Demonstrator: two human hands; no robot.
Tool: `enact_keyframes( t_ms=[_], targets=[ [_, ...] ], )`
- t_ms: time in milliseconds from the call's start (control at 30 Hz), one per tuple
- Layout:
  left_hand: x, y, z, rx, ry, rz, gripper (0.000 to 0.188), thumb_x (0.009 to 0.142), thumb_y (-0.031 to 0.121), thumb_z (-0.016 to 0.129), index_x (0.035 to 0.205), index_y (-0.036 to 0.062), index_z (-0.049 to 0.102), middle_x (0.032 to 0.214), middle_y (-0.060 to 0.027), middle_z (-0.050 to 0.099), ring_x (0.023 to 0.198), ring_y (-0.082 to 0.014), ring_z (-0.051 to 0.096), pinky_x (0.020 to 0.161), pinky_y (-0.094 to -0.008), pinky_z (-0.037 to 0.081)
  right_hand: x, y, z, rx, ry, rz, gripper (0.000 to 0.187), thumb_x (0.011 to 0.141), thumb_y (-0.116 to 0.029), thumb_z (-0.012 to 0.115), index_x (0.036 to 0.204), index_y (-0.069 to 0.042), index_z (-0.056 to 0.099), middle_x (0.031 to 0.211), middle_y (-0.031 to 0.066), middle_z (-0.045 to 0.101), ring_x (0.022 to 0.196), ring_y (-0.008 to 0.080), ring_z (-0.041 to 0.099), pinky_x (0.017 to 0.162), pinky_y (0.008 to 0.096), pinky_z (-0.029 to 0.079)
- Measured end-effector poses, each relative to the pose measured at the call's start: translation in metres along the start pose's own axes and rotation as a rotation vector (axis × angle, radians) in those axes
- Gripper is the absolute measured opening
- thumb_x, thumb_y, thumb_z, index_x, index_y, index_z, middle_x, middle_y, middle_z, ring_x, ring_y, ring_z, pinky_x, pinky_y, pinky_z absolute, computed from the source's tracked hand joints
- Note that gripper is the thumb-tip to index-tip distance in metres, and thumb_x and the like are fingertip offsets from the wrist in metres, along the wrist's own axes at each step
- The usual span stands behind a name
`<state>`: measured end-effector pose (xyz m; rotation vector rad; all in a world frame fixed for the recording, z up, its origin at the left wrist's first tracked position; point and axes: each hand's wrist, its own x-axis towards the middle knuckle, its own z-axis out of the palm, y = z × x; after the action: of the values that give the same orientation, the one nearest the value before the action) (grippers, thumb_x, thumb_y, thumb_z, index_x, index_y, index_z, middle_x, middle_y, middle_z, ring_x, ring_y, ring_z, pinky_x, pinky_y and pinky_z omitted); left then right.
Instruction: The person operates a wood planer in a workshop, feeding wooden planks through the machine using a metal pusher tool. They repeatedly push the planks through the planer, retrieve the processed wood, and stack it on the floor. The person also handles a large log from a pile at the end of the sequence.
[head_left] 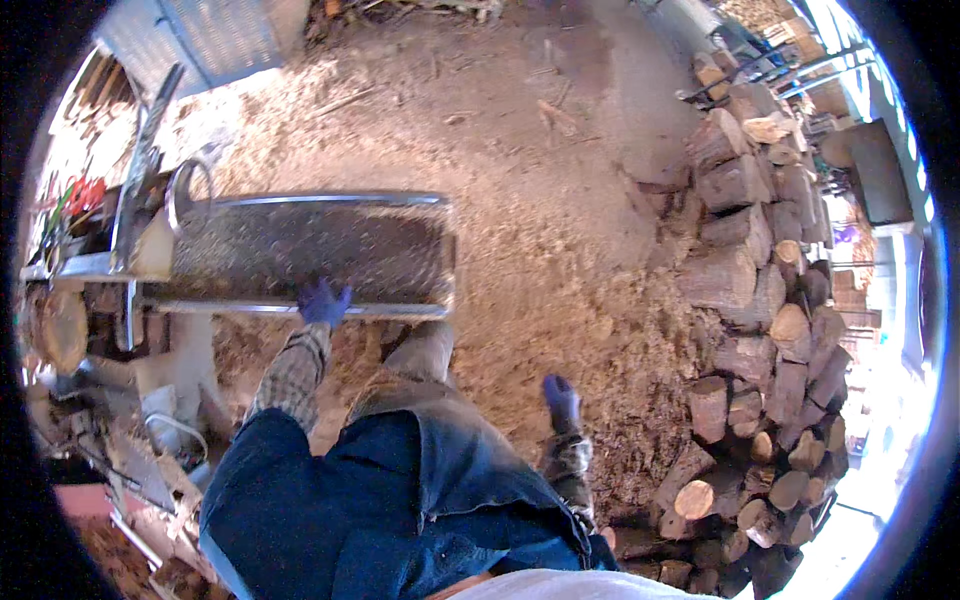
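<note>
My left hand [325, 302], in a purple-blue glove, rests at the near metal rail [235, 308] of a long, low machine bed [320, 250]. Its fingers are spread over the rail and the dark bed surface, and it holds nothing that I can see. My right hand [562, 402], gloved the same way, hangs at my right side above the chip-covered ground, touching nothing visible. From above, its fingers are mostly hidden. The bed is dark, sprinkled with chips, and edged by bright rails. At its left end a curved metal hoop [188, 197] stands beside an upright bar [135, 180].
Cut logs [725, 270] form a long stack along the right. Wood chips and bark cover the ground [540, 250]. At far left lie a round log [64, 330] and machine parts. Corrugated sheeting [205, 40] leans at the back left; a dark panel [885, 172] hangs at right.
</note>
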<state>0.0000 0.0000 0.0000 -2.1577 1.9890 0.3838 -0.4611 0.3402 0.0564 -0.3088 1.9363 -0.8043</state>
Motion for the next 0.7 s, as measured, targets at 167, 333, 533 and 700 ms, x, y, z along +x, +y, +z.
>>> enact_keyframes(
  t_ms=[167, 333, 533, 700],
  targets=[
    [0.008, 0.066, 0.041, -0.232, 0.259, 0.089, 0.084, 0.086, 0.052, 0.067, 0.147, -0.0001, 0.041, 0.142, -0.0334, 0.044, 0.125, -0.0516, 0.047, 0.108, -0.0600, 0.036, 0.075, -0.032, -0.009, -0.136, -0.064, -0.415, 0.032, 0.098, -0.018, 0.067, 0.125, -0.001, 0.065, 0.109, 0.0075, 0.072, 0.097, 0.0141, 0.066, 0.084, 0.0323, 0.056],
    [0.015, 0.061, 0.032, -0.060, 0.254, -0.034, 0.082, 0.089, 0.049, 0.066, 0.150, 0.0023, 0.036, 0.151, -0.0322, 0.036, 0.137, -0.0520, 0.036, 0.118, -0.0583, 0.028, 0.142, -0.221, 0.030, -0.331, -0.318, -0.669, 0.035, 0.100, -0.014, 0.064, 0.133, -0.002, 0.060, 0.126, 0.0102, 0.066, 0.110, 0.0174, 0.064, 0.096, 0.0318, 0.052],
    [0.019, 0.093, 0.045, -0.035, 0.009, -0.421, 0.092, 0.091, 0.060, 0.056, 0.156, 0.0025, 0.027, 0.159, -0.0294, 0.028, 0.145, -0.0519, 0.027, 0.121, -0.0593, 0.020, 0.261, -0.274, -0.027, -0.685, -0.406, -0.936, 0.037, 0.100, -0.018, 0.064, 0.134, -0.005, 0.060, 0.128, 0.0121, 0.065, 0.113, 0.0230, 0.064, 0.099, 0.0348, 0.052],
    [0.062, 0.135, 0.015, -0.215, -0.187, -0.870, 0.102, 0.092, 0.073, 0.042, 0.159, 0.0005, 0.018, 0.165, -0.0265, 0.014, 0.152, -0.0472, 0.014, 0.121, -0.0593, 0.017, 0.373, -0.306, -0.091, -1.543, -0.501, -1.102, 0.037, 0.100, -0.025, 0.058, 0.133, -0.010, 0.061, 0.132, 0.0128, 0.065, 0.130, 0.0334, 0.053, 0.110, 0.0433, 0.044]
  ],
)
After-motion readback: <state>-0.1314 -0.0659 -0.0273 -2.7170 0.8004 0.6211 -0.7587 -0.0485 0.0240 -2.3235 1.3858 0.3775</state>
